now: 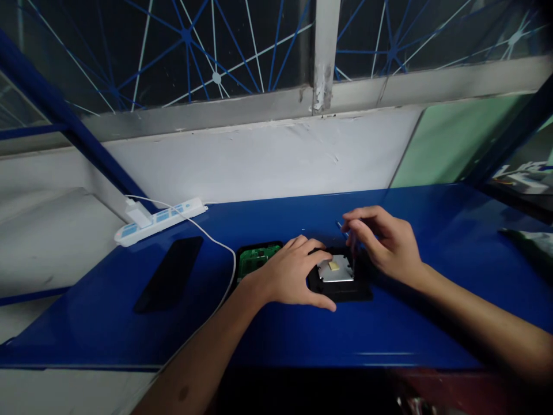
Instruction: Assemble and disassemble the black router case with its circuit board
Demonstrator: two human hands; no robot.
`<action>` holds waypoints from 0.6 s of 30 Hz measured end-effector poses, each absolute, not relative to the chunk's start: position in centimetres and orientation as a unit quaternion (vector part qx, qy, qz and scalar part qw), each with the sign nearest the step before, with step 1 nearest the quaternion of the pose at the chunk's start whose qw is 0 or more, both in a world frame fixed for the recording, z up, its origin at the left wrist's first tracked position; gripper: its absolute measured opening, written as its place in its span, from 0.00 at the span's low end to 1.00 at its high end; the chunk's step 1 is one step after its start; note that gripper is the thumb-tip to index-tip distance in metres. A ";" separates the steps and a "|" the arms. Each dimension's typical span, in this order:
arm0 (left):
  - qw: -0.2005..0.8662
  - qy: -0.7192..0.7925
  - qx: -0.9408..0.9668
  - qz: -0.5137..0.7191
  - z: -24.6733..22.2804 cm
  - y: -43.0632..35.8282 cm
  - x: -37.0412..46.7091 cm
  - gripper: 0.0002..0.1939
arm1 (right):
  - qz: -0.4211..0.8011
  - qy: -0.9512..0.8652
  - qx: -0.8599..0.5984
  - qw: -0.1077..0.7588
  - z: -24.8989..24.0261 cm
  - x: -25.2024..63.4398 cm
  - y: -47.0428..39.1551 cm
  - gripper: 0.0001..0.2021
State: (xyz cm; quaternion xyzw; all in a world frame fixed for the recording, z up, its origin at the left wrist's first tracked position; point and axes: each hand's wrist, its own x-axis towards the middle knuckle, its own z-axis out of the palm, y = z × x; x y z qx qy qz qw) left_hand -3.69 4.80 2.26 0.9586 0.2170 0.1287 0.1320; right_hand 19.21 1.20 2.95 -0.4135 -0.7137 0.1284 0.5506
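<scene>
A black casing [360, 291] lies on the blue table, with a silver metal plate [343, 272] inside it and a small yellowish pad [333, 266] on the plate. My left hand [294, 271] rests at the casing's left side, fingers spread, fingertips at the plate's upper left edge. Above the plate's right edge, my right hand [382, 242] pinches a thin upright screwdriver [353, 248], its tip near the plate's right corner. Left of my left hand sits a black housing with a green circuit board [254, 259], partly hidden by that hand.
On the blue table [302, 346], a black phone-like slab [169, 275] lies at the left. Behind it is a white power strip [177, 217] with a plugged-in adapter [139, 214]. A white cable [216, 241] runs toward the front edge, passing under my left forearm.
</scene>
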 end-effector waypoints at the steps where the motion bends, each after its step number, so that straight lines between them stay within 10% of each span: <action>1: 0.132 0.216 0.959 0.129 2.2 4.8 -3.7 0.43 | 0.144 -0.713 -0.413 0.548 3.1 19.3 1.2 0.07; 18: 0.152 0.211 0.956 0.133 2.1 5.0 -3.7 0.42 | 0.561 -0.650 -0.239 0.454 5.5 20.1 1.5 0.08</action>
